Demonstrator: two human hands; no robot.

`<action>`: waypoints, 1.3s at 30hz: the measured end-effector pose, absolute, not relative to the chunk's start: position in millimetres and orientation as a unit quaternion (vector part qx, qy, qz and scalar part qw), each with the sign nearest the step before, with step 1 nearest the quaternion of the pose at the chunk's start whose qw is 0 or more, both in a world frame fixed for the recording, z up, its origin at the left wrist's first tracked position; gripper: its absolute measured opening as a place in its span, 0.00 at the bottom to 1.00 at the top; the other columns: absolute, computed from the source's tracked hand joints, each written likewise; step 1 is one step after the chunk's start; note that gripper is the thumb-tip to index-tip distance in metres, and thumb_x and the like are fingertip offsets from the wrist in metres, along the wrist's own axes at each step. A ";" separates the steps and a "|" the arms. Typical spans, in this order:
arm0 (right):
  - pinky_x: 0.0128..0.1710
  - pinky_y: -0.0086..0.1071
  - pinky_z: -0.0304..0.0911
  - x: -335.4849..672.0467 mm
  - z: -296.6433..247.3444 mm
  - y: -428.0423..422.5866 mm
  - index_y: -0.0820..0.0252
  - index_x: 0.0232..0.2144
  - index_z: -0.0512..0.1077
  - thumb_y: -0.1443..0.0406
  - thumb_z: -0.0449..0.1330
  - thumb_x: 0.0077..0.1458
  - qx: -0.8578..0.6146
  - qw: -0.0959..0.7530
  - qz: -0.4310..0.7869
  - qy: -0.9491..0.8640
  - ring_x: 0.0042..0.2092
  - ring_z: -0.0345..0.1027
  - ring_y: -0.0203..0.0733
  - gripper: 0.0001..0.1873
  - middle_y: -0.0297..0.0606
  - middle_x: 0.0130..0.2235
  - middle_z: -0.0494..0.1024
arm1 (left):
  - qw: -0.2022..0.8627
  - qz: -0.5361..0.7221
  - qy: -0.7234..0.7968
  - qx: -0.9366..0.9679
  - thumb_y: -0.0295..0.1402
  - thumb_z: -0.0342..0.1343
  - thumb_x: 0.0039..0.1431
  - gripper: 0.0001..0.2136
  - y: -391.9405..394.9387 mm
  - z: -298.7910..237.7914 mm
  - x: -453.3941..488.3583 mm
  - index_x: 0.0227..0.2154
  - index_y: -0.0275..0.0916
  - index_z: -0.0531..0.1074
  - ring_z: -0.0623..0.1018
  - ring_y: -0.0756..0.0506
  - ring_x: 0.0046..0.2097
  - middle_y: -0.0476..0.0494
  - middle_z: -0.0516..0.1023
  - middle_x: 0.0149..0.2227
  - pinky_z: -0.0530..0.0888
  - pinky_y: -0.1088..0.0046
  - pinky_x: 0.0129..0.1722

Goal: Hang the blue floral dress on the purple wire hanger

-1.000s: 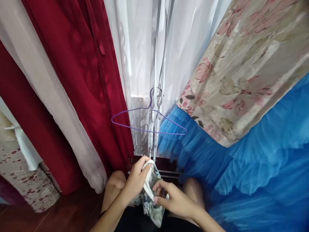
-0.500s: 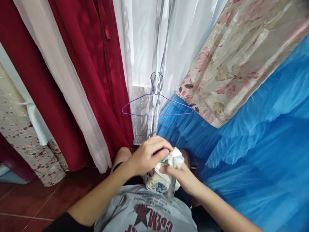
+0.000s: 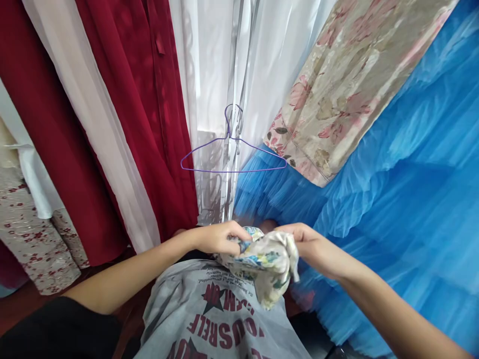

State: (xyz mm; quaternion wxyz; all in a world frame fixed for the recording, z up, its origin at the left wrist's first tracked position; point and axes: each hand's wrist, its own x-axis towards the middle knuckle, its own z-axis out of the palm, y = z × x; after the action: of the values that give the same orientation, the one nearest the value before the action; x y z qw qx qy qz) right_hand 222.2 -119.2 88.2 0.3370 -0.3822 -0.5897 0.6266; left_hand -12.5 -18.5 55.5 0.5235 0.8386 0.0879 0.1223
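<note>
A bunched white cloth with a blue, green and yellow print [image 3: 269,262] is stretched between my two hands, low in front of my shirt. My left hand [image 3: 220,238] grips its left side with curled fingers. At the upper right edge of the cloth, my right hand [image 3: 305,244] pinches a fold. Part of the cloth hangs down over the grey shirt I wear; its full shape is hidden in the folds. Beyond my hands, a purple hanger [image 3: 234,169] hangs with nothing on it, its hook by a pale upright strip.
Long red fabric [image 3: 145,124] and a pale pink panel hang at the left. White sheer fabric [image 3: 209,60] hangs behind the hanger. To the right are a floral beige cloth [image 3: 337,109] and a wide blue tulle skirt [image 3: 411,214]. Dark red tiles lie below left.
My hands have moved apart, and the cloth is now spread between them rather than crumpled in a bundle. The view has shifted slightly, so the hanger appears farther left.
</note>
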 end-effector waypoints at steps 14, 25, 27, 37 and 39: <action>0.27 0.34 0.67 214.9 123.8 -87.7 0.60 0.27 0.77 0.45 0.72 0.42 -0.360 0.392 0.621 -0.576 0.26 0.70 0.41 0.25 0.36 0.25 0.76 | 0.453 0.208 0.112 0.860 0.36 0.65 0.56 0.25 -32.4 89.5 -0.5 0.57 0.42 0.70 0.76 0.39 0.56 0.38 0.76 0.56 0.71 0.62 0.56; 0.23 0.28 0.53 310.1 134.4 -40.6 0.64 0.21 0.75 0.64 0.72 0.41 -0.462 0.457 0.392 -0.652 0.23 0.62 0.33 0.10 0.34 0.22 0.73 | 0.182 0.245 0.175 0.936 0.43 0.64 0.56 0.16 57.4 91.0 -49.6 0.18 0.41 0.73 0.70 0.48 0.26 0.50 0.71 0.20 0.70 0.65 0.48; 0.24 0.27 0.53 327.6 130.0 -7.8 0.66 0.21 0.77 0.62 0.70 0.42 -0.488 0.483 0.339 -0.643 0.24 0.62 0.33 0.11 0.34 0.21 0.73 | 0.131 0.246 0.215 0.936 0.44 0.61 0.58 0.17 76.4 91.8 -65.9 0.19 0.41 0.74 0.70 0.48 0.26 0.48 0.72 0.20 0.70 0.67 0.44; 0.22 0.29 0.55 310.5 134.4 136.5 0.56 0.15 0.62 0.65 0.55 0.36 -0.487 0.581 0.308 -0.575 0.22 0.56 0.36 0.04 0.29 0.17 0.63 | 0.062 0.232 0.230 0.943 0.45 0.56 0.64 0.13 57.3 89.9 -62.9 0.33 0.41 0.77 0.75 0.41 0.46 0.44 0.79 0.39 0.64 0.59 0.57; 0.21 0.29 0.56 303.4 142.0 150.6 0.55 0.16 0.63 0.65 0.54 0.34 -0.487 0.566 0.342 -0.570 0.21 0.56 0.36 0.02 0.30 0.17 0.62 | 0.088 0.236 0.226 0.941 0.46 0.56 0.65 0.14 56.8 88.6 -61.4 0.35 0.41 0.77 0.75 0.41 0.46 0.43 0.79 0.40 0.68 0.63 0.53</action>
State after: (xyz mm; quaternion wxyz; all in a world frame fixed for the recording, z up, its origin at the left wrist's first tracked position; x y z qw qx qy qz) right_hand 303.4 150.6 142.0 0.5662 -0.4869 -0.5703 0.3423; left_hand -61.4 56.8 88.6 0.0884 0.9410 0.2257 0.2362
